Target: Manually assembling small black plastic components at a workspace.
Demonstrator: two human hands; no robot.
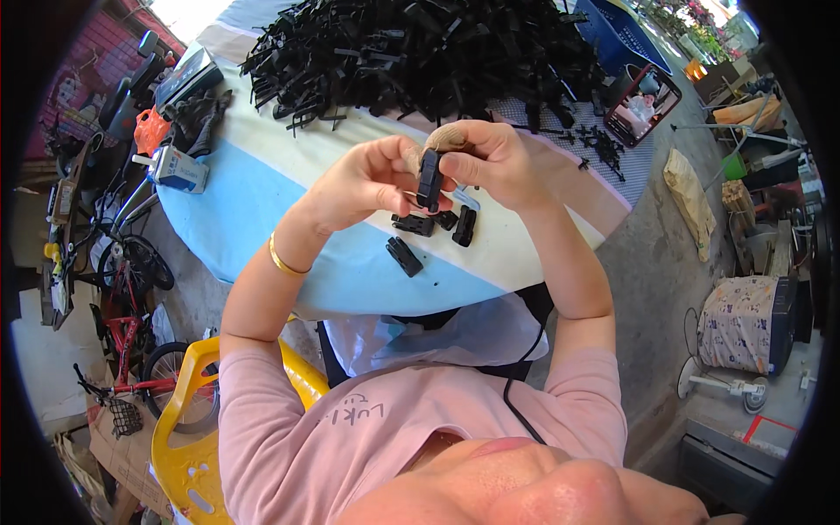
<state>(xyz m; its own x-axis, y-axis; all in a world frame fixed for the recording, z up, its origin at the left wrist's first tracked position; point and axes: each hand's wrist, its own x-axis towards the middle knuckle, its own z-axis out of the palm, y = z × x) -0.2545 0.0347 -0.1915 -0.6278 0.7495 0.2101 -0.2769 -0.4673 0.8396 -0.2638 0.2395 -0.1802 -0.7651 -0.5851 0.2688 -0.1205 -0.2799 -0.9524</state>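
Over the table, a small oblong black plastic part (429, 181) is held upright between my two hands. My right hand (494, 166) pinches it between the thumb and a forefinger wrapped in a beige covering. From the other side, my left hand (367, 179) closes its fingers on the part, with the thumb near its lower end. Some of the left fingertips are hidden behind it. Just below the hands lie several similar black parts: one black part (403, 256) nearest me, another black part (465, 227) to the right, and others close together under the fingers.
A big heap of black plastic pieces (420, 57) covers the table's far side. A phone (643, 107) leans at the right by a blue basket (617, 39). On the left stand a small carton (179, 171) and an orange bag (150, 131). A yellow chair (188, 446) is beside me.
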